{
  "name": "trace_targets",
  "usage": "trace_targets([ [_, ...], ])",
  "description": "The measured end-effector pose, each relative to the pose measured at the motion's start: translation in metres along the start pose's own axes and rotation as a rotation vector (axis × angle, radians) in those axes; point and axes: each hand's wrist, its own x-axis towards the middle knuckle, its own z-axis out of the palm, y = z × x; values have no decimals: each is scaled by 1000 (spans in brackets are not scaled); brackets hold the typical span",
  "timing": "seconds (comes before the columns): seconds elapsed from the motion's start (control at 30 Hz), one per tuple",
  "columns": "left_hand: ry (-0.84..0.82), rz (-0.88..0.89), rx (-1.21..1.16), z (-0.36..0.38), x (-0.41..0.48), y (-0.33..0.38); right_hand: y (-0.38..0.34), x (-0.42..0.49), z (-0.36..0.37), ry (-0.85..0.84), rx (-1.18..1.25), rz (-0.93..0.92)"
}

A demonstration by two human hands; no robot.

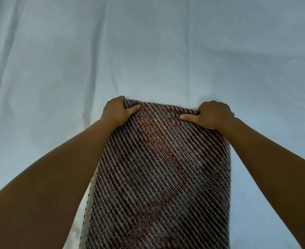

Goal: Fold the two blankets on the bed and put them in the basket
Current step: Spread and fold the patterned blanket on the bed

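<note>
We are gripping the far edge of the long, diagonally ribbed knitted blanket in grey, black and rust (158, 168), which is lying as a narrow strip on the pale blue bedsheet (148, 51) and running from us toward the middle of the bed. Our left hand (118, 112) is clamping the far left corner, our right hand (212, 115) the far right — thumbs on top, fingers curled under. We are judging it partly folded; the second blanket and basket are not showing.

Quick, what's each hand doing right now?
Left hand: closed, gripping the knitted blanket at its far left corner.
Right hand: closed, gripping its far right corner.
</note>
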Motion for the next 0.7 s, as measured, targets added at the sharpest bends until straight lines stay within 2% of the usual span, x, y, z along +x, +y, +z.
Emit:
trace_targets([
  [0.17,258,-75,-80,2,2,-3,20,-6,3,101,-50,46],
  [0.3,265,-149,-93,3,7,1,39,-6,5,198,-51,178],
  [0.4,299,-176,95,10,-5,14,27,-13,23,381,93,231],
  [0.47,345,-54,245,15,-17,26,20,-28,38,480,363,301],
  [0.53,299,168,374,21,-31,44,16,-52,51,537,710,414],
  [0.6,168,417,464,34,-46,70,11,-81,64,540,1040,515],
  [0.67,1,585,477,56,-61,102,5,-108,76,457,1177,559],
  [0.7,-82,614,452,68,-67,118,3,-121,80,404,1192,558],
])
